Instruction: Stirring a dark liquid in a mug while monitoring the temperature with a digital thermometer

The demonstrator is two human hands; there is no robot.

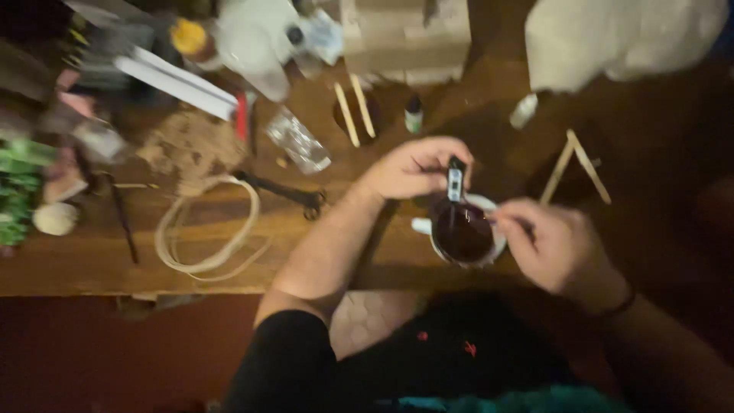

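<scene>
a white mug (422,226) sits near the front edge of the wooden table (92,260), between the two hands, its handle pointing to the person's left. it is round, pale on the outside, and filled with a dark reddish-brown liquid up close to the rim. a slim black thermometer (456,182) with a small pale display stands in it, its thin probe dipping into the liquid. the left hand (413,168) reaches over the mug from behind, fingers pinched together on the thermometer's head. the right hand (547,245) is at the mug's right rim, fingers curled together around something thin; the blur hides what it is.

farther out, one coil of pale cord (206,226) lies to the left, with one pair of black scissors (287,195) beside it. behind the mug are two flat wooden sticks (353,113) lying across a dark round thing, and one small dropper bottle (414,115) just to their right. two more sticks (575,167) lean together in a v shape on the right. one crumpled clear plastic wrapper (298,141) lies near the scissors, and one cardboard box (405,34) stands at the back edge.
</scene>
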